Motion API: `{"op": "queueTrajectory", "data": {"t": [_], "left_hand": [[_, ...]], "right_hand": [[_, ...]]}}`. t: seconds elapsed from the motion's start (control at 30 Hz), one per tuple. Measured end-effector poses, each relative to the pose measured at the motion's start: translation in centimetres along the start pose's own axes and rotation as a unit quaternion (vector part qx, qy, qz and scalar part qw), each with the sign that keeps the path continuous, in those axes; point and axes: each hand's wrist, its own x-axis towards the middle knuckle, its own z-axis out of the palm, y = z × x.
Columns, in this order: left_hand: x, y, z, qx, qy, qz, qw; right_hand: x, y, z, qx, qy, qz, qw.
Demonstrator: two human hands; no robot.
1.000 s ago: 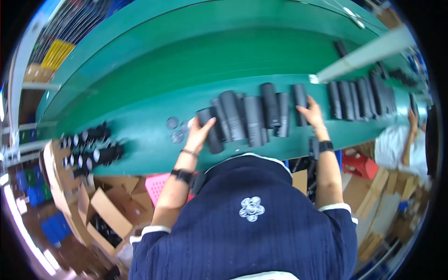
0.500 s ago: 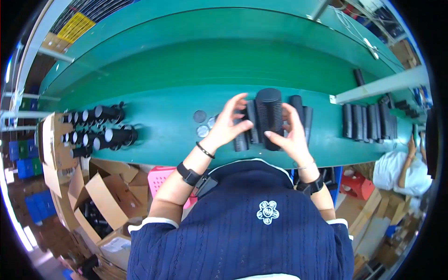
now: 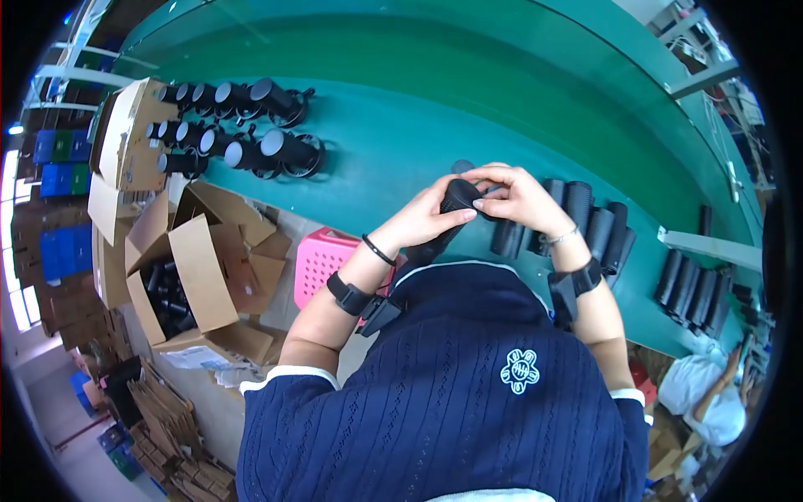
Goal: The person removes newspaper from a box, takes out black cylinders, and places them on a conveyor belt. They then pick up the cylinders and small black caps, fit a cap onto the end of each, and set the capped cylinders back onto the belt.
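Note:
My left hand (image 3: 421, 219) is closed round a black ribbed cylinder (image 3: 460, 194), tilted in front of my chest at the table's near edge. Its rounded dark end points up and away from me. Against that end press the bent fingers and thumb of my right hand (image 3: 517, 197), and whatever small piece they may pinch is hidden. Just beyond the fingers a dark grey disc (image 3: 462, 166) lies on the table. To the right of my right hand, several black cylinders (image 3: 577, 203) stand or lean close together, some ribbed and some smooth.
On the green table (image 3: 376, 125), black cylinders with pale ends and round bases (image 3: 288, 149) fill the left. More black tubes (image 3: 693, 289) lie at right, near a co-worker's white clothing (image 3: 707, 400). A pink stool (image 3: 322, 272) and open cartons (image 3: 201, 280) stand below the near edge.
My view has swung, so the table now slants down to the right. Both hands have come together over the black ribbed cylinder; earlier they were apart, on either side of the cylinder group.

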Motion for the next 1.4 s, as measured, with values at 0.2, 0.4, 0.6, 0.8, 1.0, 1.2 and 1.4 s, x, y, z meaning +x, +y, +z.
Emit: {"op": "queueTrajectory", "data": {"t": [0.2, 0.4, 0.6, 0.8, 1.0, 1.2, 1.4], "left_hand": [[-0.6, -1.7, -2.4, 0.162, -0.003, -0.013, 0.987], [-0.2, -3.4, -4.5, 0.227, -0.048, -0.032, 0.972], [0.0, -4.8, -5.9, 0.286, -0.067, -0.038, 0.955], [0.2, -7.7, -6.7, 0.284, -0.088, -0.008, 0.955], [0.8, -6.3, -8.8, 0.223, -0.040, -0.027, 0.974], [-0.8, -4.7, -12.0, 0.024, 0.041, -0.017, 0.999], [-1.3, -3.9, -12.4, -0.111, 0.054, -0.045, 0.991]], "right_hand": [[3.7, -0.8, 1.6, -0.033, -0.095, 0.074, 0.992], [4.7, -1.9, 4.3, -0.143, -0.104, 0.073, 0.982], [5.1, -1.3, 8.2, -0.269, -0.016, 0.039, 0.962], [5.7, 2.8, 9.3, -0.307, 0.100, -0.004, 0.946], [8.7, 7.2, 8.3, -0.203, 0.266, 0.035, 0.942], [11.4, 13.2, 3.2, -0.196, 0.244, 0.079, 0.946], [8.8, 15.2, 0.7, -0.376, 0.221, 0.111, 0.893]]}}
